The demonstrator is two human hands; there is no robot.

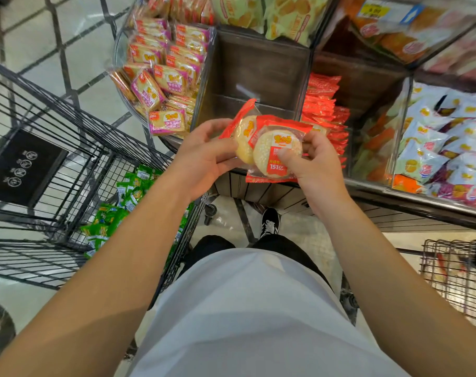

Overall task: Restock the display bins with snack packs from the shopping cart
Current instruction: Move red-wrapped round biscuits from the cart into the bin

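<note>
- Two red rice-cracker packs [269,148] held over the near edge of the dark empty bin [256,74], overlapped like a small fan.
- Left hand [204,156] curled under the back pack, fingers behind the film, thumb on top.
- Right hand [310,161] pinching the front pack, thumb pressed on the round cracker, other fingers folded behind.
- Probably only two packs; a third behind them cannot be excluded, because the film edges are blurred.
- Likely very light, thin and crackling, with slippery film; brittle discs inside, easy to snap under a hard squeeze.
- Better to grip by the flat sealed edges, or flat under the pack, not on the cracker centre.
- Left of the empty bin and lower: shopping cart [68,148] with green packs [114,210] remaining.
- Just right of the empty bin: red packs of similar colour [324,104], stacked in the neighbouring bin.
</note>
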